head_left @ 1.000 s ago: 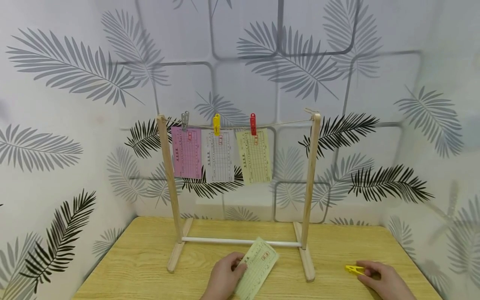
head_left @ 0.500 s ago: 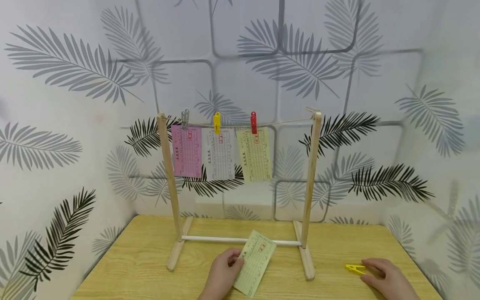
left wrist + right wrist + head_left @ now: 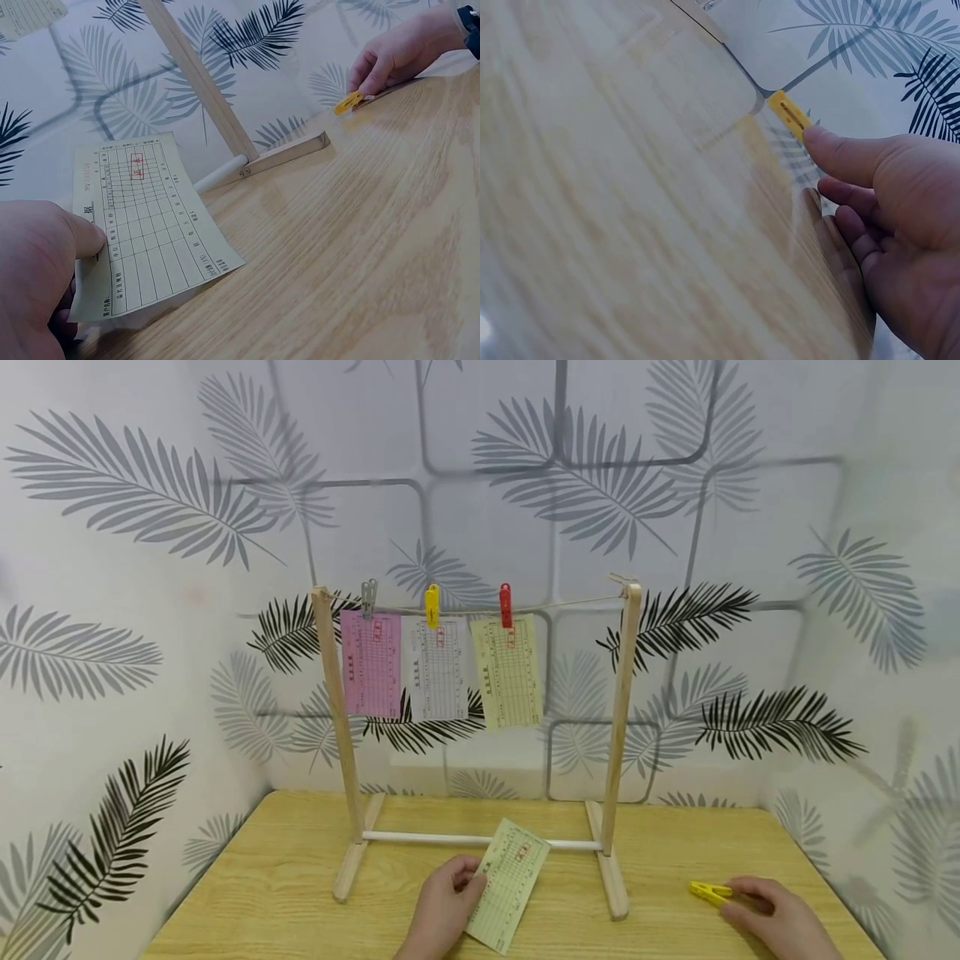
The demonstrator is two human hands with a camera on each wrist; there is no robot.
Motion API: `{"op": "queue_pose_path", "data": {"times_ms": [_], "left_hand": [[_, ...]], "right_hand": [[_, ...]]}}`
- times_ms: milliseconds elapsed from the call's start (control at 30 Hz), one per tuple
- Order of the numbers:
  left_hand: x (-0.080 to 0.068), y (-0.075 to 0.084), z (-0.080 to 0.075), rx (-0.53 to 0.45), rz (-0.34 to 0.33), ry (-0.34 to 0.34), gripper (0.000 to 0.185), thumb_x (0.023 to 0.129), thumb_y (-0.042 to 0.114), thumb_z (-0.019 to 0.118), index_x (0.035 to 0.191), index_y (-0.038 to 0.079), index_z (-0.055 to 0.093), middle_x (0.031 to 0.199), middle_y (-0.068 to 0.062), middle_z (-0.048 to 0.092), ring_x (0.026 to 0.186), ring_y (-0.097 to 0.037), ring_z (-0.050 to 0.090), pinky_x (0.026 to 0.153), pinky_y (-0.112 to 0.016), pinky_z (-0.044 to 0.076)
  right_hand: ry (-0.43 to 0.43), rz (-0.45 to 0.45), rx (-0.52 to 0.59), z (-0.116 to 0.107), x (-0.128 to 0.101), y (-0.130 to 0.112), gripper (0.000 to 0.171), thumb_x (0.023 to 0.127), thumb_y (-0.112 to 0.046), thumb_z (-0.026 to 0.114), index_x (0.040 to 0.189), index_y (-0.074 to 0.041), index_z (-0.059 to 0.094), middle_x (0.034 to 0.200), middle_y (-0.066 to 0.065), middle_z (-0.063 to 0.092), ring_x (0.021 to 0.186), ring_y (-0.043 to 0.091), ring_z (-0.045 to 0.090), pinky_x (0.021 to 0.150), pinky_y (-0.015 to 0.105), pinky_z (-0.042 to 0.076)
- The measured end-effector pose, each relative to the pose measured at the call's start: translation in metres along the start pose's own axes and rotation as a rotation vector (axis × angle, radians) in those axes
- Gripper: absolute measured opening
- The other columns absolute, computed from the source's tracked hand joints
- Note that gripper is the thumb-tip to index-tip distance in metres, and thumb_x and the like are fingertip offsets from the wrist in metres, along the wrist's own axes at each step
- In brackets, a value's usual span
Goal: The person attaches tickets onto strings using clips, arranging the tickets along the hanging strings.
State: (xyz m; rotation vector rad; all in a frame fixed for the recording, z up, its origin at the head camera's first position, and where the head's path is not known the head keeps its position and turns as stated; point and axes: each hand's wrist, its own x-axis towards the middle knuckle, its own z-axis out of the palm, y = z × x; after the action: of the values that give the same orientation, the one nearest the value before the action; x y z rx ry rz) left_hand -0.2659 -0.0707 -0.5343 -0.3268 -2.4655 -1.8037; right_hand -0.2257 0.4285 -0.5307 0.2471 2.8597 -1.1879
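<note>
While three slips (image 3: 437, 667) hang pegged on the string (image 3: 562, 606), the left hand (image 3: 442, 910) pinches a fourth slip (image 3: 508, 883) above the surface (image 3: 262, 885); the right hand (image 3: 772, 917) pinches a yellow peg (image 3: 708, 891) there, unhung.

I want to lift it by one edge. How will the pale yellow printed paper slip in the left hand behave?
The pale yellow printed paper slip looks thin, so probably light and floppy. Held at one edge by the left hand, it likely sags.
</note>
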Motion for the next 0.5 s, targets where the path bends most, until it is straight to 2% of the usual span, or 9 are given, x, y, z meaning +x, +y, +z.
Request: {"op": "queue_pose_path", "data": {"times_ms": [133,300,367,500], "left_hand": [[0.0006,0.0012,0.0001,-0.002,-0.005,0.003,0.012,0.105,0.01,0.075,0.117,0.007,0.077,0.092,0.002,0.075,0.08,-0.016,0.067,0.068,-0.026,0.055],[0.0008,0.0008,-0.0001,-0.015,0.006,0.008,0.012,0.105,0.01,0.076,0.117,0.007,0.077,0.091,0.002,0.075,0.078,-0.015,0.066,0.066,-0.026,0.054],[0.0005,0.0006,0.0001,-0.018,0.007,0.011,0.013,0.105,0.01,0.076,0.117,0.006,0.077,0.091,0.001,0.075,0.078,-0.015,0.066,0.066,-0.026,0.053],[-0.0001,0.0004,0.0005,-0.026,0.003,0.014,0.013,0.105,0.011,0.076,0.117,0.006,0.077,0.091,0.0,0.075,0.077,-0.015,0.066,0.065,-0.025,0.053]], "right_hand": [[0.028,0.038,0.055,0.0007,0.0009,-0.0003,0.087,0.096,-0.06,0.082,0.142,0.012,0.063,0.129,0.025,0.073,0.114,0.039,0.07,0.092,0.052,0.059],[0.078,0.058,0.133,0.0003,-0.0002,0.0,0.083,0.098,-0.056,0.082,0.143,0.011,0.063,0.123,0.018,0.076,0.108,0.029,0.073,0.084,0.038,0.061],[0.094,0.063,0.164,-0.0002,-0.0011,-0.0006,0.082,0.098,-0.054,0.083,0.144,0.011,0.062,0.122,0.017,0.077,0.108,0.028,0.074,0.08,0.033,0.061],[0.101,0.081,0.215,-0.001,-0.0021,-0.0018,0.088,0.097,-0.055,0.084,0.147,0.013,0.059,0.125,0.02,0.076,0.115,0.035,0.072,0.081,0.034,0.062]]}}
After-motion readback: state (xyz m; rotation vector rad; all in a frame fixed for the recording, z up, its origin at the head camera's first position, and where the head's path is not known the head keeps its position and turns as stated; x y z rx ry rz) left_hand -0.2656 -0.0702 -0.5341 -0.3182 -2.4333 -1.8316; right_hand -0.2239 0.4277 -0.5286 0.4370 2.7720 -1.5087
